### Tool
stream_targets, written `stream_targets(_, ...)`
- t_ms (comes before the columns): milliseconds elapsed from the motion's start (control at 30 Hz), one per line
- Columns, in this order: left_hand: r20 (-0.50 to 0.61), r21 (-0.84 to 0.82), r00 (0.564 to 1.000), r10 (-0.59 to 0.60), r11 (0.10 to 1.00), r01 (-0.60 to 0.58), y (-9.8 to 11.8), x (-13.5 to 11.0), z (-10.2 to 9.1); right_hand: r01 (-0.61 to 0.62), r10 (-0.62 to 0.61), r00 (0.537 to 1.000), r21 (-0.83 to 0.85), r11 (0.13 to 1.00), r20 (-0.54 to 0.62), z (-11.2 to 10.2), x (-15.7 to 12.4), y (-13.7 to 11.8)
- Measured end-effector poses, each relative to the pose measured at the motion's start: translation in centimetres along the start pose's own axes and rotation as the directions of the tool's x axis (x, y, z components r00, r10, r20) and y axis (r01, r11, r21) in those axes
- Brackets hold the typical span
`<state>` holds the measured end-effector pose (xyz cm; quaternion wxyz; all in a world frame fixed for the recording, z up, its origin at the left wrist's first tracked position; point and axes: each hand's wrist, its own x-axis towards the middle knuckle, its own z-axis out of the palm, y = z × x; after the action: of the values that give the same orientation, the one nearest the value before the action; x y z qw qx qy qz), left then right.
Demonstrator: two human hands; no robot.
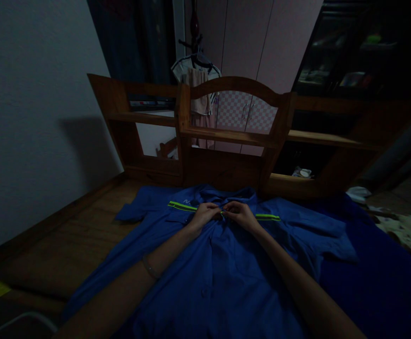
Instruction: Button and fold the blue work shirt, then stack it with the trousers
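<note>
A blue short-sleeved work shirt [191,263] lies spread face up, collar away from me, with a yellow-green and dark stripe across its chest. My left hand [205,216] pinches the shirt's front opening at the stripe, and a bracelet circles that wrist. Close beside it, my right hand [239,215] pinches the other side of the same opening. Fabric gathers in folds around the fingers. Whatever small button lies between the fingertips is too dark to make out. Lower on the front placket a round button [203,293] shows.
Behind the shirt stands a wooden headboard with shelves [222,169]. Bare wooden boards [85,235] lie at the left beside a pale wall [43,94]. A darker blue cloth [371,287] spreads at the right. A white cable [25,318] with a yellow tag [0,288] is at the lower left.
</note>
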<state>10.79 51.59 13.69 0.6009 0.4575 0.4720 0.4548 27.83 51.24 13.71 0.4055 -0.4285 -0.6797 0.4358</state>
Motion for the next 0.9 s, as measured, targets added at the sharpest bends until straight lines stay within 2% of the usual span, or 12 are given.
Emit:
stream_targets(467, 0.001, -0.041, 1.000, 0.011, 0.999, -0.011, -0.46, 0.48, -0.43, -0.026, 0.026, 1.000, 0.050, 0.998, 0.015, -0.34, -0.11, -0.42)
stream_targets(900, -0.033, -0.087, 0.999, -0.021, 0.996, 0.018, -0.35, 0.52, -0.47, -0.015, 0.018, 0.998, 0.057, 0.998, -0.058, 0.18, -0.01, -0.10)
